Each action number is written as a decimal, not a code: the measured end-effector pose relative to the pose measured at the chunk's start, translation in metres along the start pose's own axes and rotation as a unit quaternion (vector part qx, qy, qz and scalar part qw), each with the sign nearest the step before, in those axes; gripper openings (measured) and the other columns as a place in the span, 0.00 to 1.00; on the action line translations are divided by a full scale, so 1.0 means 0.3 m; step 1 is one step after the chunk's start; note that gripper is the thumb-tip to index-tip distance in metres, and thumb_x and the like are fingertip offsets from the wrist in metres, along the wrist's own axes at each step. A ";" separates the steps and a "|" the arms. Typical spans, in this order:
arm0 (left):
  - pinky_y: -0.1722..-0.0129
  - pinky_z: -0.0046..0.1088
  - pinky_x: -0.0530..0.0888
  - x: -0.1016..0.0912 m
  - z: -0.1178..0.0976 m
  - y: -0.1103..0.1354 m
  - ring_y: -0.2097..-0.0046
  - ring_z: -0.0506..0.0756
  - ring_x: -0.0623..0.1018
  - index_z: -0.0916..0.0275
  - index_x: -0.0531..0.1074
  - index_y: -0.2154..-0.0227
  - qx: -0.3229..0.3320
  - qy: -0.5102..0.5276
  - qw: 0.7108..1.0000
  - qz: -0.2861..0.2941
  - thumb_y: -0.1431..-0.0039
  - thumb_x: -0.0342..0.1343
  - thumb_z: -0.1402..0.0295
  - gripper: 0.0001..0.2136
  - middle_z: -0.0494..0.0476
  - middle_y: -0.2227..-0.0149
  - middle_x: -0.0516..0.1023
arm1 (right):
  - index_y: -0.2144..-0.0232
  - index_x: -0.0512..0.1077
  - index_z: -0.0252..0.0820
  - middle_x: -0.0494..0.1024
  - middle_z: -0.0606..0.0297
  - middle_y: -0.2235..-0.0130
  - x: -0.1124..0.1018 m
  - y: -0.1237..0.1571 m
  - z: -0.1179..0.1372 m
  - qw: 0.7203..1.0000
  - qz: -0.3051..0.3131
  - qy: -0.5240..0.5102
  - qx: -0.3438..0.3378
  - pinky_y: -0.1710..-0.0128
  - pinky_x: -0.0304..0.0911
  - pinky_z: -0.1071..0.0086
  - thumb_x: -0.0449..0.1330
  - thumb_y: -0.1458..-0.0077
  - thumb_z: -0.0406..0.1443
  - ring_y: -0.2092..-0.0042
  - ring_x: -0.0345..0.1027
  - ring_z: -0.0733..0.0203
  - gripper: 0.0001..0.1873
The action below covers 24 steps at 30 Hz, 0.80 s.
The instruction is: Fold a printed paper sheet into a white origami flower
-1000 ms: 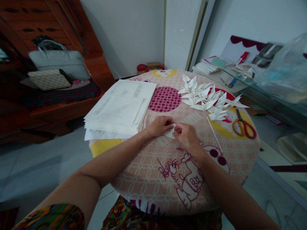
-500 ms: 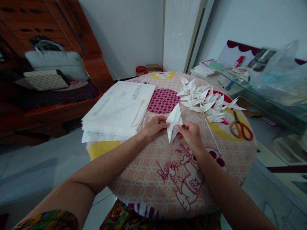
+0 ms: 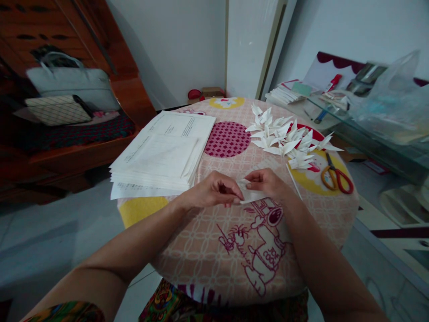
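Note:
A small piece of folded white paper (image 3: 250, 195) lies low over the round table (image 3: 208, 250), which wears a pink patterned cloth. My left hand (image 3: 214, 191) pinches the paper's left end with closed fingers. My right hand (image 3: 268, 183) grips its right side, fingers curled over it. Both hands meet at the table's middle. Beyond them lies a heap of several finished folded paper shapes (image 3: 288, 141).
A thick stack of printed sheets (image 3: 164, 152) fills the table's left part. Orange-handled scissors (image 3: 331, 175) lie at the right edge, a thin white stick (image 3: 294, 179) beside my right hand. A glass counter (image 3: 368, 129) stands to the right, a wooden bench with bags (image 3: 67, 89) to the left.
Half a second ago the folded paper stood upright between my hands; now it is flattened low over the cloth, and both hands have come nearer to me.

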State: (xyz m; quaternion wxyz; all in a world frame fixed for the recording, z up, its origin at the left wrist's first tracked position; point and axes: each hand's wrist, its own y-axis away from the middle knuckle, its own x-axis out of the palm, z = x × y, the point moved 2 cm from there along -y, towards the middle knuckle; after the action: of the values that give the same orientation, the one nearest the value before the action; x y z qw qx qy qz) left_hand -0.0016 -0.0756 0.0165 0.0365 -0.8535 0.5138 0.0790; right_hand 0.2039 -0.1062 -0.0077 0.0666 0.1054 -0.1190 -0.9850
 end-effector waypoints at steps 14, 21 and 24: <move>0.62 0.26 0.72 0.055 0.075 -0.032 0.62 0.53 0.78 0.64 0.78 0.63 0.122 -0.349 0.928 -0.054 0.44 0.64 0.70 0.07 0.58 0.61 0.79 | 0.65 0.78 0.39 0.78 0.59 0.64 0.060 0.034 0.025 0.864 -0.109 0.458 -0.179 0.63 0.58 0.68 0.65 0.50 0.28 0.62 0.70 0.58 0.08; 0.62 0.25 0.72 0.067 0.078 -0.023 0.62 0.52 0.78 0.64 0.78 0.64 0.134 -0.379 0.913 -0.065 0.43 0.60 0.73 0.05 0.57 0.63 0.78 | 0.70 0.79 0.37 0.76 0.60 0.69 0.059 0.061 -0.006 0.887 -0.022 0.388 -0.250 0.64 0.59 0.70 0.55 0.49 0.22 0.65 0.69 0.61 0.14; 0.62 0.25 0.72 0.070 0.083 -0.020 0.61 0.53 0.78 0.64 0.79 0.64 0.144 -0.401 0.902 -0.062 0.41 0.59 0.72 0.05 0.57 0.63 0.78 | 0.68 0.80 0.37 0.77 0.59 0.68 0.048 0.072 -0.009 0.878 -0.022 0.405 -0.255 0.63 0.60 0.69 0.55 0.50 0.22 0.64 0.69 0.59 0.15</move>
State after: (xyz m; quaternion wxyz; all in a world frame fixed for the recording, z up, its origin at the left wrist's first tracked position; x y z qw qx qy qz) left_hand 0.0110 -0.0874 -0.0119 0.3667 -0.7652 0.4073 0.3378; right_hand 0.1930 -0.1300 -0.0077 0.1123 0.4771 0.1759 -0.8537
